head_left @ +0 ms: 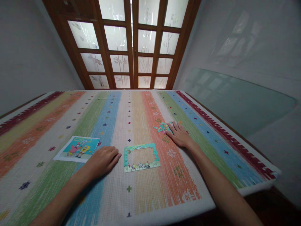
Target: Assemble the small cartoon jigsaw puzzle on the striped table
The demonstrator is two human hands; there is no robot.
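Note:
My left hand [105, 160] rests on the tablecloth with its fingers curled loosely together, and nothing shows in it. It lies between a printed cartoon picture [76, 149] and a jigsaw border [154, 164]. The border's edge pieces are joined into a rectangle, and the cloth shows through its middle. Farther right, my right hand [178, 134] lies palm down with its fingers spread. Its fingertips touch a small pile of loose jigsaw pieces [162, 127], mostly teal, and cover part of the pile.
A striped, patterned tablecloth [117, 188] covers the table, whose near edge runs along the lower right. Wooden doors with glass panes [134, 62] stand beyond the far edge. A sheet of glass [235, 97] leans against the right wall.

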